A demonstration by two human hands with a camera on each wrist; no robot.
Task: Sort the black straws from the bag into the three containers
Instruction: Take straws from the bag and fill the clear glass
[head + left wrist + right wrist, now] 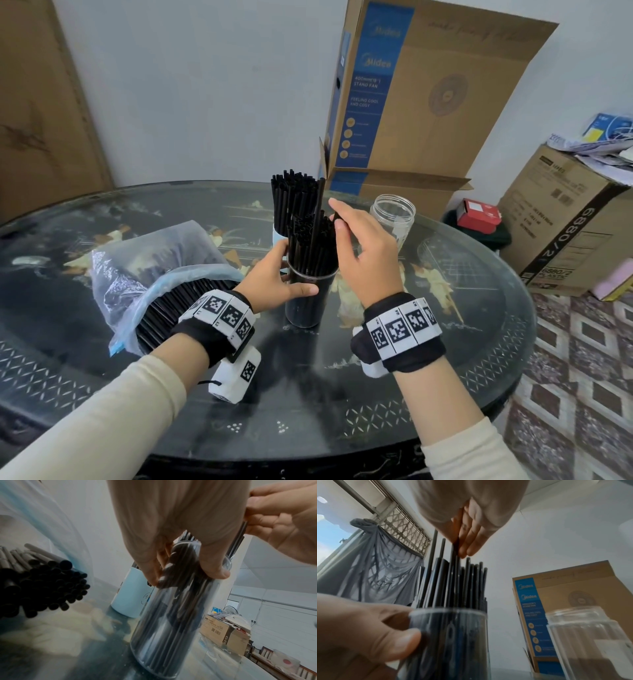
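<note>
At the dark round table [445,394], your left hand [274,274] wrapped its fingers and thumb around the rim of the clear tumbler [308,305], steadying it upright while your right hand [363,246] pinched the top of a black straw [317,212] between thumb and fingertips, just above the packed bundle. The straw stood taller than its neighbours, its lower part already among them, so the job in hand looked like seating it. To do that well, you needed to keep the tumbler pinned against the table, hold the straw near vertical, and ease it down into a gap rather than force it, since a crowded bundle could buckle a thin straw or tip the tumbler. The pale blue cup [130,593] behind the tumbler was likewise full of straws, while the ribbed clear jar [394,216] to your right stood empty, so later straws probably belonged there. The plastic bag [144,267] lay on its side at your left, its mouth facing you, with many straws still inside.
</note>
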